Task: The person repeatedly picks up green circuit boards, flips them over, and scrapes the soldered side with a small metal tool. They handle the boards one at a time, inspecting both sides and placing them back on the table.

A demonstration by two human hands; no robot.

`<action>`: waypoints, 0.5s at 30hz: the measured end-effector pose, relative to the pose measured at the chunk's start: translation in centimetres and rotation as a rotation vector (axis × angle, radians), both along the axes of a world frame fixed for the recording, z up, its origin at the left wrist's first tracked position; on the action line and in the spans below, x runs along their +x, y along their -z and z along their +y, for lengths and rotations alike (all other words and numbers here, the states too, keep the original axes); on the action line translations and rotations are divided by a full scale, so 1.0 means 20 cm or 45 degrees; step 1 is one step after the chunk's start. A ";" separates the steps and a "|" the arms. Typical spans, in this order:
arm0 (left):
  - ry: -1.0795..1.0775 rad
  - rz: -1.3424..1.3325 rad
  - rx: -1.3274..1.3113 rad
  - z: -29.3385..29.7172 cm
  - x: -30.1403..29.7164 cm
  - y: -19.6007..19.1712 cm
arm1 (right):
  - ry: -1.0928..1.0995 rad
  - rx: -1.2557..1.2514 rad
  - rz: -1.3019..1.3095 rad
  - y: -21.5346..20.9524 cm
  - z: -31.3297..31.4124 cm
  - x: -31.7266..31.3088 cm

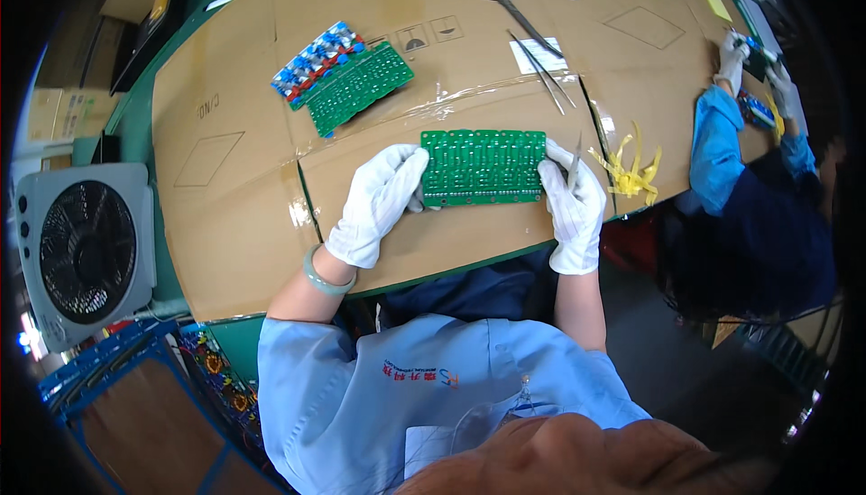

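Between my two white-gloved hands is a green circuit board (483, 169), its soldered side facing up. My left hand (379, 197) is closed on the board's left edge, and my right hand (575, 206) grips its right edge. A thin pointed metal tool (575, 166) also sticks up from my right hand; the rest of it is hidden by the fingers. Farther off to the left lies another green circuit board (361, 87), soldered side up. It touches or overlaps a row of blue, red and silvery components (317, 62); I cannot tell whether they are joined.
Cardboard (234, 224) covers the table. Beyond my board lie cutting pliers (519, 13), tweezers (544, 71) and a white paper slip (539, 55). Yellow strips (631, 175) lie right. A box fan (86, 247) stands left; a co-worker's gloved hands (732, 60) work at far right.
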State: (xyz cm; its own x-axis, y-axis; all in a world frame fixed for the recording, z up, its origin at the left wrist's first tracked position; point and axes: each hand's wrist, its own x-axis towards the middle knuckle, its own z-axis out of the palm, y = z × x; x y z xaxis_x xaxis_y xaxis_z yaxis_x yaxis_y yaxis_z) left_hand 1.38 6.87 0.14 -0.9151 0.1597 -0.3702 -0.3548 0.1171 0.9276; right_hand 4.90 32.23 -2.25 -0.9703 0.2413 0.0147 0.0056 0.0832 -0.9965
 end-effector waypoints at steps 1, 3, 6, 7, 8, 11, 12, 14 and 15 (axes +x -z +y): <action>0.008 -0.025 0.009 0.00 0.00 0.00 | -0.008 -0.017 -0.058 -0.01 0.01 0.00; 0.025 0.006 0.002 -0.01 0.00 0.02 | -0.018 -0.031 -0.028 0.00 0.01 0.00; 0.052 0.053 -0.008 0.00 0.00 0.01 | -0.028 -0.023 0.016 0.02 0.02 0.00; 0.067 0.070 -0.003 0.00 0.00 0.01 | -0.019 -0.018 -0.009 0.00 0.02 -0.01; 0.077 0.081 0.000 0.00 -0.01 0.02 | -0.009 -0.012 -0.033 -0.01 0.02 0.00; 0.075 0.114 -0.013 0.00 0.00 0.02 | -0.016 -0.037 -0.031 0.00 0.02 -0.01; 0.064 0.120 -0.022 0.00 0.00 0.03 | -0.025 -0.033 -0.018 0.01 0.02 -0.01; 0.066 0.129 -0.016 0.00 0.00 0.04 | -0.021 -0.008 0.005 0.02 0.02 -0.01; 0.067 0.133 -0.012 0.00 0.00 0.04 | -0.020 0.004 0.017 0.03 0.02 -0.01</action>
